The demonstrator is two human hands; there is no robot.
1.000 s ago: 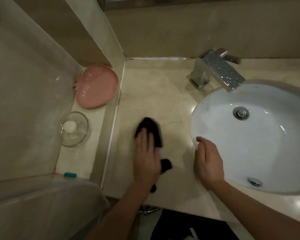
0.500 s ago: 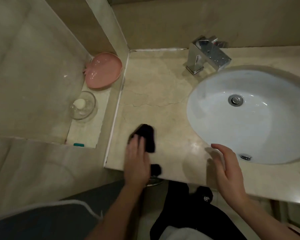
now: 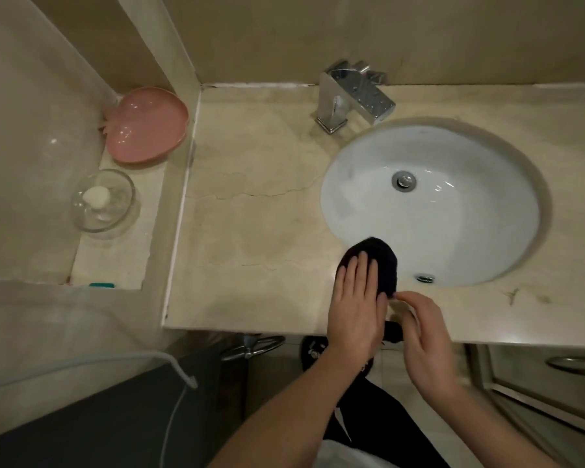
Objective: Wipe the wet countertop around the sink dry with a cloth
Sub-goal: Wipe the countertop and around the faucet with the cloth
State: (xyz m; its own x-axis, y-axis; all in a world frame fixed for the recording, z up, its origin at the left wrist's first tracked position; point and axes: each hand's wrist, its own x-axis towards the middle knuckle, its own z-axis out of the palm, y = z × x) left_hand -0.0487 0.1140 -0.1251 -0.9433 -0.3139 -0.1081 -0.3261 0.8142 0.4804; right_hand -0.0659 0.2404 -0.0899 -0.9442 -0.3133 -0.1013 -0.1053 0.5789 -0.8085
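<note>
A black cloth (image 3: 379, 261) lies on the beige marble countertop (image 3: 250, 231), right at the near-left rim of the white oval sink (image 3: 433, 204). My left hand (image 3: 357, 305) presses flat on the cloth with straight fingers. Just to its right, my right hand (image 3: 426, 336) hovers over the counter's front edge, fingers loosely bent, its fingertips touching the cloth's near-right corner. A dark end of the cloth hangs over the front edge between the two hands.
A chrome faucet (image 3: 355, 96) stands behind the sink. On a lower ledge at the left sit a pink dish (image 3: 149, 126) and a glass bowl with soap (image 3: 102, 201). A cabinet handle (image 3: 574, 364) shows at the lower right.
My left hand slid the cloth rightward along the counter to the sink's near rim. My right hand came in from the right and now touches the cloth's corner.
</note>
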